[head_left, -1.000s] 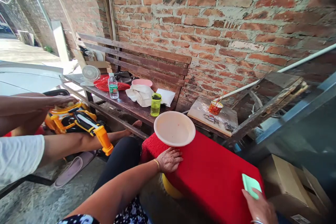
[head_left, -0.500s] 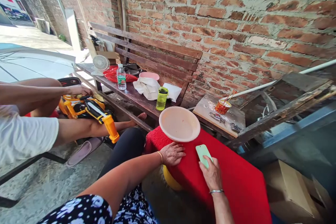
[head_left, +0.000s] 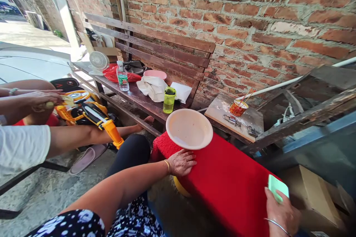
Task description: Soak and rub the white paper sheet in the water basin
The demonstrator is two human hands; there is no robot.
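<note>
My left hand (head_left: 182,162) lies flat on the red cloth (head_left: 222,177), fingers spread, just below the rim of a pale plastic basin (head_left: 189,129). The basin holds a little liquid or residue that I cannot make out. At the right edge of the cloth, my right hand (head_left: 282,209) is closed on a flat mint-green slab (head_left: 278,187) with rounded corners, about the size of a phone. Its underside is hidden. A silver bangle circles the right wrist, and a yellowish one the left.
A wooden bench (head_left: 139,98) bears a green bottle (head_left: 169,100), a water bottle (head_left: 122,77), white cloth and a small fan (head_left: 98,60). Padlocks (head_left: 232,120) and a cup (head_left: 238,107) sit on a board. A cardboard box (head_left: 308,196) stands right. Another person holds a yellow toy (head_left: 91,113).
My right hand has carried the mint-green slab rightward to the cloth's edge. My left hand has stayed by the basin. The other person's hands have drawn back left from the toy.
</note>
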